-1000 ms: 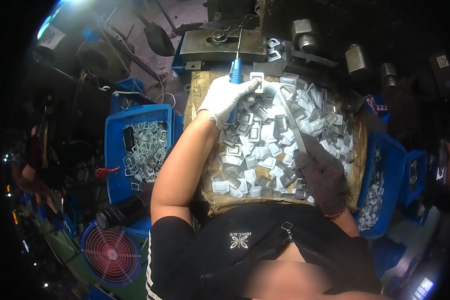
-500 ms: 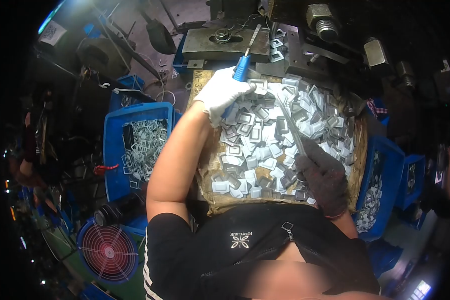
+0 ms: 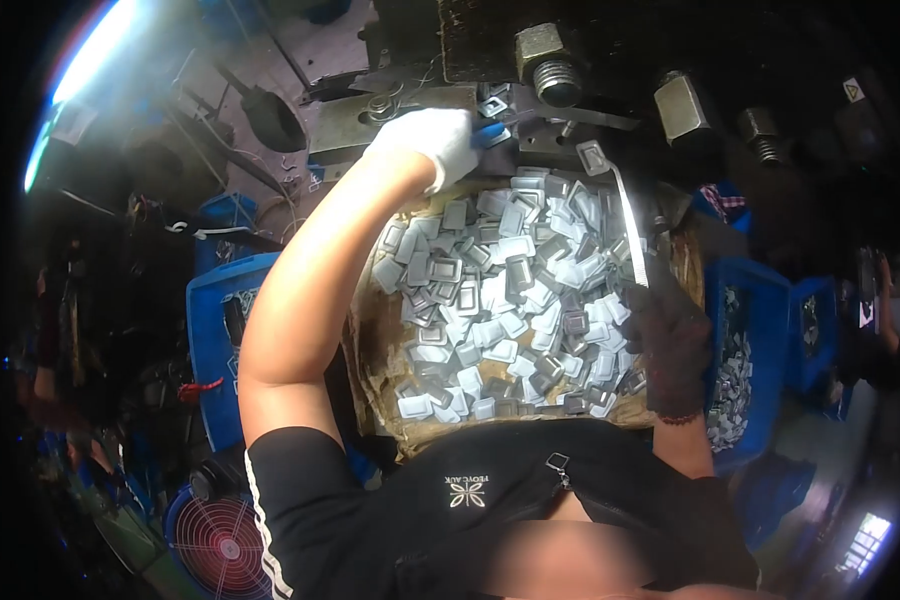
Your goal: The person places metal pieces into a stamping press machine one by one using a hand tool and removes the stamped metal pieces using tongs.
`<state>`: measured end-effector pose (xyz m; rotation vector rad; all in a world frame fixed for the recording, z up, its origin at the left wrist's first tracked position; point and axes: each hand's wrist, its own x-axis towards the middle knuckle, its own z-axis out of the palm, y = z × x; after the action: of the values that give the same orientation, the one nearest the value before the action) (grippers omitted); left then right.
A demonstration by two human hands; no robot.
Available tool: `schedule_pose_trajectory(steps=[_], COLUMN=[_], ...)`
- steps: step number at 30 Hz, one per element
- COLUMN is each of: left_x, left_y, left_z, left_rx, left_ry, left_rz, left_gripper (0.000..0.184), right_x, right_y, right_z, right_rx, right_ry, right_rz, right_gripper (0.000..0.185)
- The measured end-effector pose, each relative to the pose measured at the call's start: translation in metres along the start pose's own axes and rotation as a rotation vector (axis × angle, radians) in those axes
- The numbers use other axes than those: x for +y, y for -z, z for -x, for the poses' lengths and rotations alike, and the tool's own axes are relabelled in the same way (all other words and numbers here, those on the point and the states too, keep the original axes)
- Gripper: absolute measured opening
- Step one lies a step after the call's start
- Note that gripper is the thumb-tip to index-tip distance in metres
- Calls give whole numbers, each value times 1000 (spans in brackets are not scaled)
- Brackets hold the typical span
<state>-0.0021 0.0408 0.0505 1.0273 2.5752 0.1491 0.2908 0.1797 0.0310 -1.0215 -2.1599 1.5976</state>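
Note:
My left hand [image 3: 425, 145], in a white glove, is closed around a blue-handled tool [image 3: 489, 133] by the press. The tool's thin metal end points right, over the lower die, where small frame-shaped pieces [image 3: 493, 103] lie. My right hand [image 3: 670, 335], in a dark glove, is closed on long metal tweezers [image 3: 631, 222]. At the tweezers' tip, a small rectangular metal part [image 3: 592, 157] hangs above the far edge of the pile. Between my arms many such grey parts [image 3: 510, 295] lie heaped on a brown-covered work surface [image 3: 372, 375].
Large bolts [image 3: 555, 75] hang from the press overhead. A metal block [image 3: 335, 125] with a bolt sits at the far left. Blue bins stand left [image 3: 208, 330] and right [image 3: 760, 300], holding metal pieces. A fan [image 3: 228, 545] stands at lower left.
My left hand has moved forward to the press, and its tool has swung from upright to pointing right. My right hand has moved the tweezers up and right, with a part now at their tip.

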Motion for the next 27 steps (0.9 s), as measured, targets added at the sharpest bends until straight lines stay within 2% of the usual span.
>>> schedule_pose_trajectory(steps=[2, 3, 7, 10, 13, 14, 16, 19, 22, 24, 27], left_x=[12, 16, 26, 0, -15, -19, -24, -33, -31, -40, -43], left_y=[5, 7, 7, -33, -57, -69, -86, -98, -93, -101, -94], left_z=[-12, -19, -20, -17, 18, 31, 45, 47, 51, 50, 51], left_rx=[55, -1, 54, 430, 325, 391, 286, 338, 284, 401, 462], left_ry=[0, -17, 75, 73, 3, -131, -90, -164, -69, -5, 132], left_rz=[-127, -138, 8, 234, 292, 333, 250, 149, 144, 265, 541], left_gripper=[28, 27, 28, 32, 44, 46, 44, 43, 42, 39, 38], right_x=[-5, -13, -17, -35, -38, -34, -16, 4, 0, -1, 0], right_y=[-4, -7, -13, -25, -37, -42, -53, -64, -63, -61, -38], right_z=[-4, -5, -12, -15, -30, -38, -52, -63, -58, -54, -47], right_rx=[23, 25, 15, 3, -10, -4, 5, 100, 84, 115, 117], right_ry=[24, 36, 55, 18, 108, 125, 158, 304, 268, 200, 314], right_rz=[-36, -54, -71, -35, 57, 38, 0, 199, 216, 113, 245], right_gripper=[42, 42, 43, 42, 41, 41, 41, 37, 39, 40, 42])
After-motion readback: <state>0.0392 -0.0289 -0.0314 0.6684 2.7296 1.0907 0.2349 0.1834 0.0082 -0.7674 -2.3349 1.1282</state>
